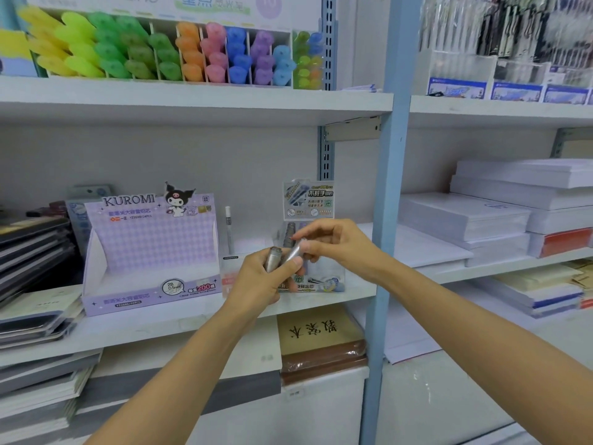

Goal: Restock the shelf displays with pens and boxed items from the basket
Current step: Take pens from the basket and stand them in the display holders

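My left hand (260, 281) grips a small bunch of silver-grey lead tubes (273, 260) in front of the middle shelf. My right hand (333, 240) pinches one of these tubes (296, 250) at its upper end, close against the left hand. Right behind both hands stands a small display box (309, 200) with a grey header card, partly hidden by the hands. To its left sits the purple Kuromi display box (150, 252), its tray looking empty. A single thin white tube (228, 229) stands upright between the two boxes. The basket is out of view.
The upper shelf holds a rack of coloured highlighters (167, 53). Dark notebooks (32, 248) are stacked at the left. White paper reams (500, 213) fill the right bay beyond the blue upright post (385, 220). Brown-covered books (321, 342) lie on the shelf below.
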Tool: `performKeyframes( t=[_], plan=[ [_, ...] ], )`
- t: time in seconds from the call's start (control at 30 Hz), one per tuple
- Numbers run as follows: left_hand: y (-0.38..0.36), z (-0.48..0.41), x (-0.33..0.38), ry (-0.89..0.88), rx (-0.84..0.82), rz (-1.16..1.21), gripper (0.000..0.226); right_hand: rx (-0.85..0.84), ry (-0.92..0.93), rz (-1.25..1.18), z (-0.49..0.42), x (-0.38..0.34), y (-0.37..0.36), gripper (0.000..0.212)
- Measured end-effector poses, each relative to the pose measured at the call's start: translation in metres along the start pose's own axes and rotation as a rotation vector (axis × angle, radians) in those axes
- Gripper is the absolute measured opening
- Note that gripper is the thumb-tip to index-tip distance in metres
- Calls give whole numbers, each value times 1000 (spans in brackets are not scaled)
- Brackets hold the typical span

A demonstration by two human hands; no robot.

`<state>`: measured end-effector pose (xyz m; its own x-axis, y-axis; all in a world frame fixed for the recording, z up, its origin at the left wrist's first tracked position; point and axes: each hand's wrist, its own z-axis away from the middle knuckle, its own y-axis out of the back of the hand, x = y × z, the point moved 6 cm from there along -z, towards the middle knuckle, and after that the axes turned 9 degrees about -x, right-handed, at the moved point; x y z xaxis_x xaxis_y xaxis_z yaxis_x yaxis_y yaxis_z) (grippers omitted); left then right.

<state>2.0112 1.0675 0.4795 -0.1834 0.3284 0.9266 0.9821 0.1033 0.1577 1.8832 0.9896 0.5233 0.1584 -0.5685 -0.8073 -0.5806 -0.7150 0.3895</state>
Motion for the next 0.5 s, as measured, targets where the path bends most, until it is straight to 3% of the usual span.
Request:
performKeyframes(
  t=[0.13, 0.37, 0.5],
  plan=[
    [7, 4, 3, -7, 97, 130, 19, 172, -6, -146, 10, -1, 15, 15],
    [8, 11, 13, -64, 193, 190, 12, -34, -134, -105, 25, 6, -13, 14],
    [3, 15, 19, -58, 199, 95, 9, 7, -125, -3, 26, -2, -12, 18]
  ],
)
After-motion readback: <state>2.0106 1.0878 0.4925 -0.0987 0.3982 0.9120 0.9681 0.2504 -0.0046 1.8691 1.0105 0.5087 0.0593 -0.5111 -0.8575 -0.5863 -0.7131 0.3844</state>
